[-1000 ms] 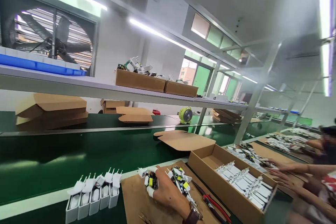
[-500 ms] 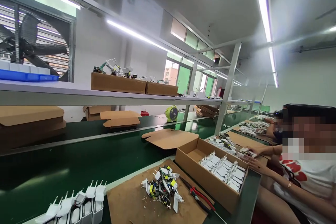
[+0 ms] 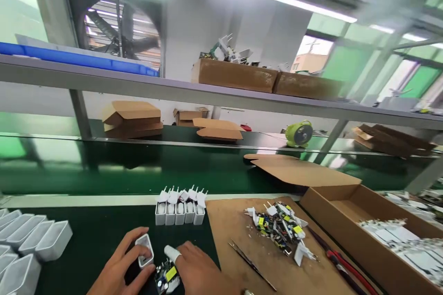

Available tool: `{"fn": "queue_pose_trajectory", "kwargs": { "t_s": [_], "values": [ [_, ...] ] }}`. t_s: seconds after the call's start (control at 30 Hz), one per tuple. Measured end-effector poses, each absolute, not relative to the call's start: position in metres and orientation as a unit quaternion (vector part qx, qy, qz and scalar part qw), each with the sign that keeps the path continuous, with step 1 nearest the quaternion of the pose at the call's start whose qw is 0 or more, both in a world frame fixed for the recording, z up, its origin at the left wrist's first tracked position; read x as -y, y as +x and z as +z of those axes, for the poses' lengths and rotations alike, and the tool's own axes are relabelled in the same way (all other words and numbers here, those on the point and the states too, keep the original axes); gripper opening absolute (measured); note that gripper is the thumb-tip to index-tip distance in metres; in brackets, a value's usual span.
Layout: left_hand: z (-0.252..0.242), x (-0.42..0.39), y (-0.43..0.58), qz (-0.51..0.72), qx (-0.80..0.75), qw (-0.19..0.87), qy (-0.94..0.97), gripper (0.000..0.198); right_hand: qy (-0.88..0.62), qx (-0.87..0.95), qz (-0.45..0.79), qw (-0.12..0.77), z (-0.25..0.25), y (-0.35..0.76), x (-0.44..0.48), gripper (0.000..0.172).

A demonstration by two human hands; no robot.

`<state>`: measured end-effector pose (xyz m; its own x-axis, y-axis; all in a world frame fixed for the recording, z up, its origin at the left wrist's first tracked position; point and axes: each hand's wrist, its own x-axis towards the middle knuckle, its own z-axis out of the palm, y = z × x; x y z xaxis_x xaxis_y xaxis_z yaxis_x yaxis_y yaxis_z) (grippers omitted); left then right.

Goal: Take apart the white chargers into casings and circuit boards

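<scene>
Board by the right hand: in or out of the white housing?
Out: the board is beside the housing that the left hand holds.

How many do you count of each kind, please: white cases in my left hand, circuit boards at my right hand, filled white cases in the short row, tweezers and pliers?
White case in left hand: 1
Circuit board at right hand: 1
Filled white cases in short row: 5
Tweezers: 1
Pliers: 1
Total: 9

Case (image 3: 146, 262) and board (image 3: 169, 275) at the worktop (image 3: 97, 230).
Left hand (image 3: 122, 265) grips the case; right hand (image 3: 197, 267) holds the board beside it; beyond, five cases (image 3: 180, 214) stand in a row.
</scene>
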<state>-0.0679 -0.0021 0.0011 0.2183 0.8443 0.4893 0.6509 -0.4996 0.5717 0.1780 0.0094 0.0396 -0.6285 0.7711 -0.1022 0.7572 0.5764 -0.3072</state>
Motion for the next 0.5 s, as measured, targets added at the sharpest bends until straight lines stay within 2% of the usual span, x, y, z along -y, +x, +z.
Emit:
{"fn": "queue_pose_trajectory", "kwargs": {
  "t_s": [0.2, 0.33, 0.4, 0.5],
  "values": [
    [0.008, 0.003, -0.070, 0.382, -0.490, 0.150, 0.769, 0.014, -0.436, 0.863, 0.232, 0.103, 0.059, 0.189, -0.002, 0.059],
    [0.004, 0.006, -0.066, 0.404, -0.498, 0.184, 0.745, 0.035, -0.474, 0.834, 0.245, 0.142, 0.076, 0.203, -0.001, 0.062],
    [0.002, 0.007, -0.062, 0.412, -0.501, 0.197, 0.735, 0.041, -0.473, 0.842, 0.226, 0.130, 0.065, 0.205, -0.006, 0.072],
    [0.000, 0.009, -0.057, 0.426, -0.493, 0.204, 0.731, 0.044, -0.413, 0.889, 0.191, 0.051, 0.030, 0.207, -0.020, 0.084]
  ]
}}
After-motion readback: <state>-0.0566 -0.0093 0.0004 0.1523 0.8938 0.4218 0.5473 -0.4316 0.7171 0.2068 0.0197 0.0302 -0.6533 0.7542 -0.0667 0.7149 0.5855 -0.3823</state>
